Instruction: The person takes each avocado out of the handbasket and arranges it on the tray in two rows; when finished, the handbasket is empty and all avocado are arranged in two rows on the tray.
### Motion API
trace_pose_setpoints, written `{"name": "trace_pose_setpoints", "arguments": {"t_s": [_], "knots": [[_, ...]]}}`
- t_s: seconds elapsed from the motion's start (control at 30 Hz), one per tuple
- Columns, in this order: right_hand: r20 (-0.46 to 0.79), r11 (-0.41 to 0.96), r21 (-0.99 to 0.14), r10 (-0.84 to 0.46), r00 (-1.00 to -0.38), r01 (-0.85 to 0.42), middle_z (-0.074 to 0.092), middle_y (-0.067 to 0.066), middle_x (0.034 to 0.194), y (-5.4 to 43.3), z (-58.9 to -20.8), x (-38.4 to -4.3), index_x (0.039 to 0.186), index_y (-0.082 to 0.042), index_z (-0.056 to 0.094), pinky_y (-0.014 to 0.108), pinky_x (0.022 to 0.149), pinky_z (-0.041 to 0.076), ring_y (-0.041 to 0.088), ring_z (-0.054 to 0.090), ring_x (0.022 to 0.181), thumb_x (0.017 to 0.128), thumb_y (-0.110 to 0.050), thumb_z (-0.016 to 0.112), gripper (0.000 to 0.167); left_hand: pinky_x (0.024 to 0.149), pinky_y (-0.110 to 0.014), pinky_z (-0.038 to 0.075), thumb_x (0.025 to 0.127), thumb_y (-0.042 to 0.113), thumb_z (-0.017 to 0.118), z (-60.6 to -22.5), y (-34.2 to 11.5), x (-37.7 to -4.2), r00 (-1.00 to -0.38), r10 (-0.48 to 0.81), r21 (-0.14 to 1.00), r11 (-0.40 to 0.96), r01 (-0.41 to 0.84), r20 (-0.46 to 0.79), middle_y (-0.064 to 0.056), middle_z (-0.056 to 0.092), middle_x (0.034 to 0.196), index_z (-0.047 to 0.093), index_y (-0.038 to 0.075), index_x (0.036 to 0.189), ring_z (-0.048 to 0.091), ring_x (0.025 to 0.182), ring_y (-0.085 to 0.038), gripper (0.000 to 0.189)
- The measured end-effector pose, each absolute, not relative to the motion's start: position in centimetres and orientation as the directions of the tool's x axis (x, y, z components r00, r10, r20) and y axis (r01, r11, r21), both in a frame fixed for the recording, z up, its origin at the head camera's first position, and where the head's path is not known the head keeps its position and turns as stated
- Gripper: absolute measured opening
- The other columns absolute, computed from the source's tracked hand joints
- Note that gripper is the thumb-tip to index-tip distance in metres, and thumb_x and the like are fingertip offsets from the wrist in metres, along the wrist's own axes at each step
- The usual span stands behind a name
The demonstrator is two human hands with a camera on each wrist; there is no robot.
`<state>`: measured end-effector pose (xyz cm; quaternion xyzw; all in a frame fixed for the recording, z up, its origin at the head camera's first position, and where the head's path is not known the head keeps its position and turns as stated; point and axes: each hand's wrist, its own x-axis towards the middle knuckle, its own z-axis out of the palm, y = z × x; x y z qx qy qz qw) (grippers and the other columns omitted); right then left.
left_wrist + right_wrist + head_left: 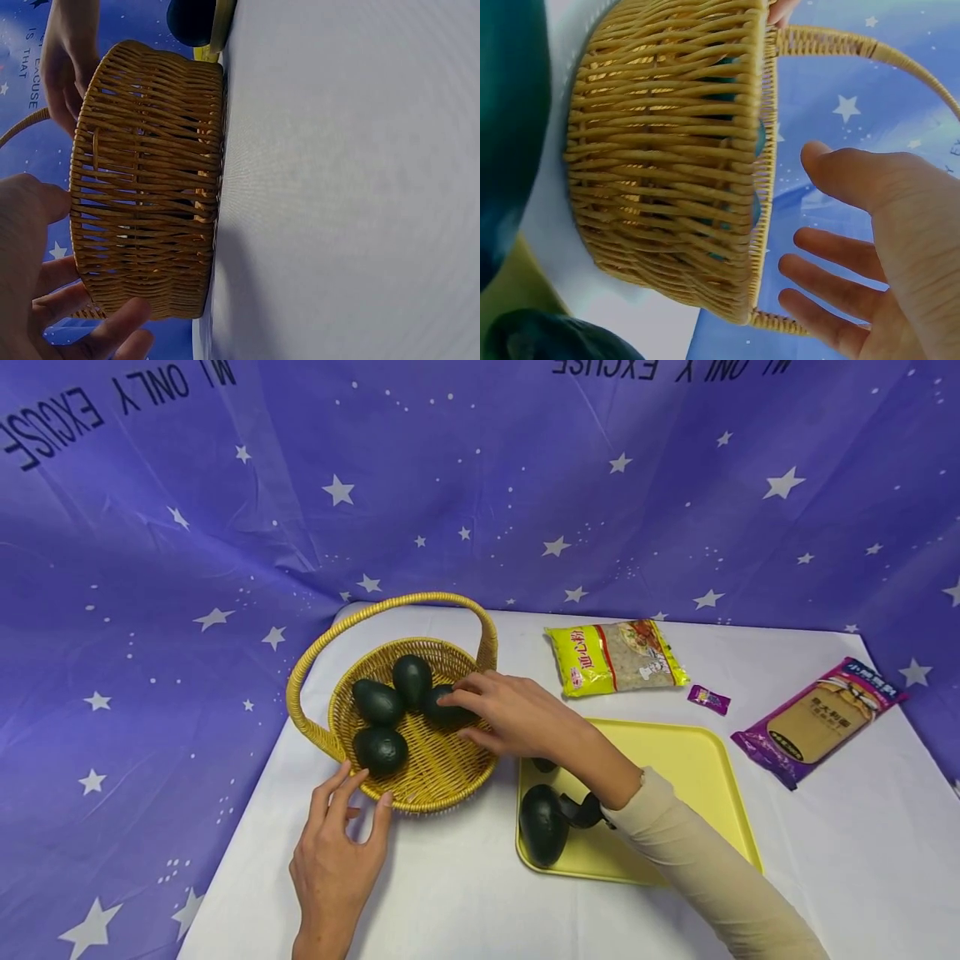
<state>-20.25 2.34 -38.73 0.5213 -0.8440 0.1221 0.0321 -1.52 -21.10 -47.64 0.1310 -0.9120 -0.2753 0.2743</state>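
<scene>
Several dark green avocados [380,752] lie in a yellow wicker basket [442,789] with an arched handle. My right hand [517,714] is over the basket's right side, its fingertips overlapping the rightmost avocado [442,710] in the head view. In the right wrist view the right hand [870,255] has spread, relaxed fingers above the rim, with nothing between them. My left hand [337,852] touches the basket's near left rim with thumb and fingertips loosely spread. The left wrist view has the left thumb [45,201] right at the rim.
A yellow tray [697,777] stands right of the basket, bearing an avocado [543,825] and another mostly hidden under the right forearm. Behind are a yellow food packet [618,657], a small purple sachet [708,699] and a purple packet [821,718]. Starry purple cloth [450,485] surrounds the white table.
</scene>
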Motion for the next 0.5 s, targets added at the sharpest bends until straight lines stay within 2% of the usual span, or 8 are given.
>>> {"name": "trace_pose_setpoints", "arguments": {"t_s": [0.27,0.5], "knots": [[0.119,0.449,-0.149,-0.876,-0.467,-0.881,0.065,0.006,0.138,1.5,-39.1,-21.3,0.147,-0.023,0.065,0.039,0.082,0.061,0.022,0.067,0.112,0.103,-0.034,0.076,0.047,0.062,-0.05,0.059,0.092,0.035,0.087,-47.6,-21.1,-1.5,-0.817,-0.385,0.572,0.816,-0.084,0.429,0.0,0.066,0.147,0.076,0.017,0.131,0.078,0.085,-0.023,0.045],[0.043,0.474,-0.149,-0.873,-0.485,-0.868,0.063,0.008,0.143,0.7,-39.0,-21.8,0.151,-0.023,0.062,0.042,0.085,0.062,0.024,0.067,0.118,0.104,-0.034,0.074,0.05,0.062,-0.051,0.059,0.091,0.035,0.088,-47.6,-21.1,-1.6,-0.822,-0.387,0.575,0.813,-0.091,0.417,-0.001,0.065,0.147,0.076,0.016,0.131,0.078,0.086,-0.025,0.045]]}}
